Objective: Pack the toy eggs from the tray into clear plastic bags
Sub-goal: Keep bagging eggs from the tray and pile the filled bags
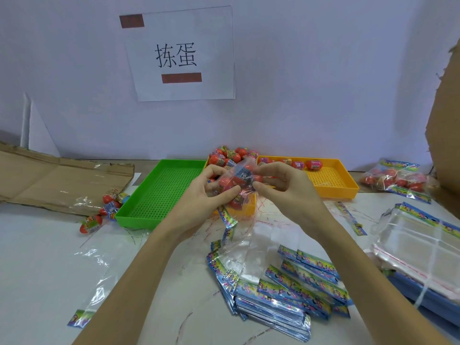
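Note:
Both hands hold a clear plastic bag (240, 179) with several red toy eggs inside, lifted above the table in front of the trays. My left hand (199, 195) grips the bag from the left, fingers curled round the eggs. My right hand (286, 188) pinches the bag's right side between thumb and fingers. The bag's printed header strip (227, 216) hangs below. Behind the hands, a heap of red toy eggs (229, 154) sits in a yellow tray (245, 210). A second yellow tray (331, 180) at the right holds a few eggs (314, 164).
An empty green tray (159, 190) lies left of centre, with loose eggs (109, 202) beside it by flattened cardboard (54, 175). Stacks of empty printed bags (286, 292) lie near me, more bags (420, 240) at the right, a filled bag (395, 180) at far right.

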Available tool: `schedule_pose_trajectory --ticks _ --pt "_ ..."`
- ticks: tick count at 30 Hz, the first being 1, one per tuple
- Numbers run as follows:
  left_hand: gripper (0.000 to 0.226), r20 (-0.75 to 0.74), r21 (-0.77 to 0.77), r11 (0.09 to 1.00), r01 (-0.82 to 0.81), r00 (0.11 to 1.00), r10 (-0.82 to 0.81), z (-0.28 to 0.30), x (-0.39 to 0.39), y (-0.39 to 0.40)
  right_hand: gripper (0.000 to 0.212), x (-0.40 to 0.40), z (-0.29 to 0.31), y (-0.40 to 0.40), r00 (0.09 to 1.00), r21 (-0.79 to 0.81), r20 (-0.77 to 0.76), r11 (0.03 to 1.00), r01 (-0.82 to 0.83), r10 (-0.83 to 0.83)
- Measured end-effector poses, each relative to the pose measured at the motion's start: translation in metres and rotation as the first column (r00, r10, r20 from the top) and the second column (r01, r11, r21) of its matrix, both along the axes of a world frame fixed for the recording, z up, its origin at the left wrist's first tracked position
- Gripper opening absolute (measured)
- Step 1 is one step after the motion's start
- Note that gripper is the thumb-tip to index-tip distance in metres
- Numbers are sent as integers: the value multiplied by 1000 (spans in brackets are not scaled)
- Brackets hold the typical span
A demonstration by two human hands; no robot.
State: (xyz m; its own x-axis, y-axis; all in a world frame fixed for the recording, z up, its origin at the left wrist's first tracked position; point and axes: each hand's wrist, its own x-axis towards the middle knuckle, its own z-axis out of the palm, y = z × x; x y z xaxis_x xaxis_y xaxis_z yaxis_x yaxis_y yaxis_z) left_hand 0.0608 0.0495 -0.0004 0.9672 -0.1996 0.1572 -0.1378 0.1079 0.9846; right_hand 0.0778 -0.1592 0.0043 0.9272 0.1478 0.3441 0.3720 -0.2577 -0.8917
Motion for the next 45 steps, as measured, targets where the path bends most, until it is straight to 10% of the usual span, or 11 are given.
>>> schedule_pose_trajectory --ticks 11,22,30,35,40,43,45 --pt "52 -40 -124 992 -22 999 17 1 2 -1 13 -3 7 0 877 -243 468 940 241 -104" --pt "56 -104 -180 983 -22 995 3 -1 5 1 9 -5 11 -4 864 -258 493 933 252 -97" --pt "32 67 184 976 -119 992 108 1 -1 -3 11 -9 14 -2 843 -329 534 935 132 68" --pt "30 80 59 994 -91 993 86 1 1 -4 26 -13 10 7 802 -424 568 901 90 187" --pt "22 -6 -194 967 -165 986 167 3 2 -6 24 -13 10 6 746 -282 664 904 320 -57" --pt "19 4 -190 961 -200 979 204 2 3 -4 26 -13 15 6 824 -89 502 933 350 -262" --pt "17 11 -174 963 -205 978 210 -1 4 -4 28 -13 19 4 963 -22 129 970 242 -238"
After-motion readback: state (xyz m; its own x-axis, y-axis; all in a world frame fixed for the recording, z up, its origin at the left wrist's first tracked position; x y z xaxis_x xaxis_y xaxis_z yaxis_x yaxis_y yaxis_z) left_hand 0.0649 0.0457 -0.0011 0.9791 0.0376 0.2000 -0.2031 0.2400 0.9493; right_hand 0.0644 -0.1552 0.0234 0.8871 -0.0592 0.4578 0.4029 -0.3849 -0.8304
